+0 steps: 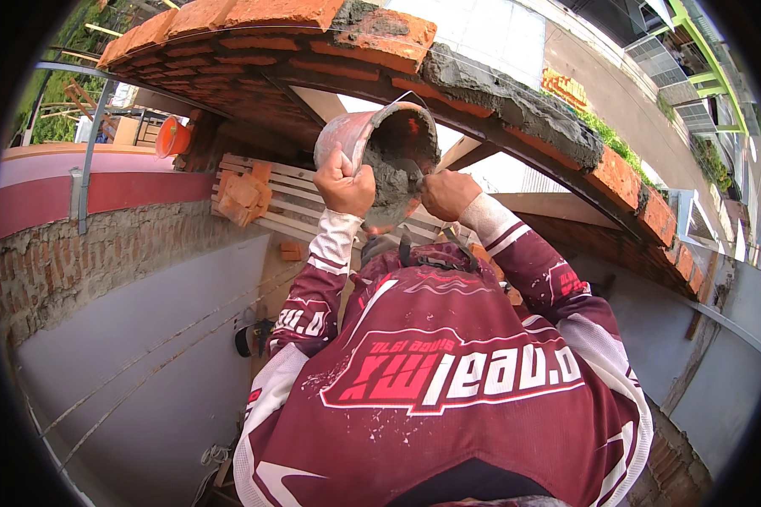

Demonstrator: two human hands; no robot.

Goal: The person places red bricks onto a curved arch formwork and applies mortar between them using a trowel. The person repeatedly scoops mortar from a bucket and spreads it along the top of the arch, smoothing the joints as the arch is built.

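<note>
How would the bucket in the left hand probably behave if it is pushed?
The bucket is probably heavy for its size, since grey mortar sits inside. Tilted as it is, it may spill or tip without support. It seems stiff: its mouth looks round though the left hand grips it.

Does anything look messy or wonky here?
Yes, a few things. The bucket in the left hand is tilted, with wet-looking grey mortar inside. A lumpy grey layer sits unevenly along the brickwork, unlike the bare bricks beside it. Pale specks dot the maroon shirt, like splashes.
</note>
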